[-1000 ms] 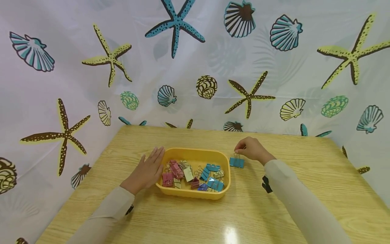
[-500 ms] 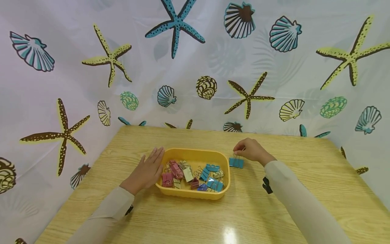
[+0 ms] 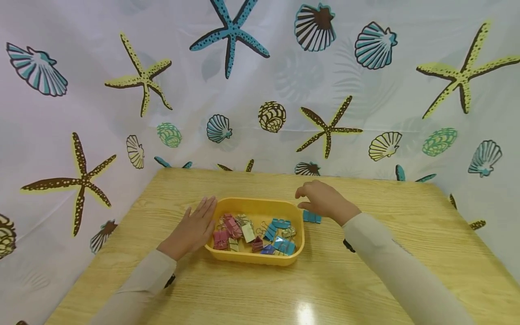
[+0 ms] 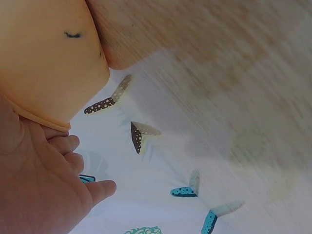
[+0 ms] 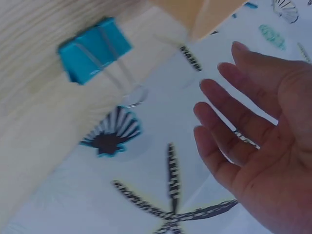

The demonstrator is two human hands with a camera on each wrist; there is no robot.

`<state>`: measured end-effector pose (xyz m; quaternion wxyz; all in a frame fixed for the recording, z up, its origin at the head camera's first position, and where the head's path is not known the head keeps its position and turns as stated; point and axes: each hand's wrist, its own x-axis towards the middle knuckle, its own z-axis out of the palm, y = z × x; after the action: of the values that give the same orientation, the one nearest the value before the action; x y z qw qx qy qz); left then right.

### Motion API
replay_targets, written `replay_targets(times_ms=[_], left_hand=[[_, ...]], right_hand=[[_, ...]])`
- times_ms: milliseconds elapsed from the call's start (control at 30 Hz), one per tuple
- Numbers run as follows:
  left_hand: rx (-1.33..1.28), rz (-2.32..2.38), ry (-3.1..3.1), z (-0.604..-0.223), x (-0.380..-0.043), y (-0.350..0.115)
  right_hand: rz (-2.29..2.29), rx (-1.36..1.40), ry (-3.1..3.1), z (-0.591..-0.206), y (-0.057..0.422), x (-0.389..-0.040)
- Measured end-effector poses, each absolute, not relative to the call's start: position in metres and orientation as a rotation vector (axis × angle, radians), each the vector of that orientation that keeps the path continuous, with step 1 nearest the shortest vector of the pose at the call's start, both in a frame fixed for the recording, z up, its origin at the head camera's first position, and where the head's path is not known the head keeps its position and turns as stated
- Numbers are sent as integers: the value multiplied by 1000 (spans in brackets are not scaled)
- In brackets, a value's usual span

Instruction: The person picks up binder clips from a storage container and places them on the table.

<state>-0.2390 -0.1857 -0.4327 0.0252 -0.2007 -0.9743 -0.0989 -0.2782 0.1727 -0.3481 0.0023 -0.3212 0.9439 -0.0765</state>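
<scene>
My left hand [image 3: 193, 229] rests with straight fingers against the left rim of a yellow plastic tray [image 3: 252, 258]; in the left wrist view its fingers touch the tray's rim [image 4: 44, 123]. Beyond the tray's right end, a blue binder clip [image 3: 312, 216] lies on the table. Just above that clip is my right hand [image 3: 325, 201], fingers loosely bent and holding nothing. The right wrist view shows the blue binder clip [image 5: 95, 50] with its wire handles, apart from the right hand [image 5: 263, 122]. Pink, cream, blue and purple binder clips [image 3: 284, 246] lie in the tray.
The light wooden table [image 3: 243, 293] runs under everything. White cloth [image 3: 195, 58] printed with starfish and shells stands at the back and both sides. A dark wrist strap [image 3: 348, 246] shows under the right sleeve.
My right hand has let go of the blue binder clip's wire handles and moved slightly left, its fingers opened. The clip stays on the table. My left hand keeps its place at the tray.
</scene>
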Motion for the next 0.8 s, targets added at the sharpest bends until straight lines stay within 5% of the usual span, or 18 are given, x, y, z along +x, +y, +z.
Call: replay_targets(times_ms=[367,800], left_hand=[[-621,-323,-3012,-432,-237,-185],[-627,-323,-2998,-433,-239,-186]], right_hand=[[-52,-1366,2829,-332,110,-260],[8,-1315,2756,-339,71,-264]])
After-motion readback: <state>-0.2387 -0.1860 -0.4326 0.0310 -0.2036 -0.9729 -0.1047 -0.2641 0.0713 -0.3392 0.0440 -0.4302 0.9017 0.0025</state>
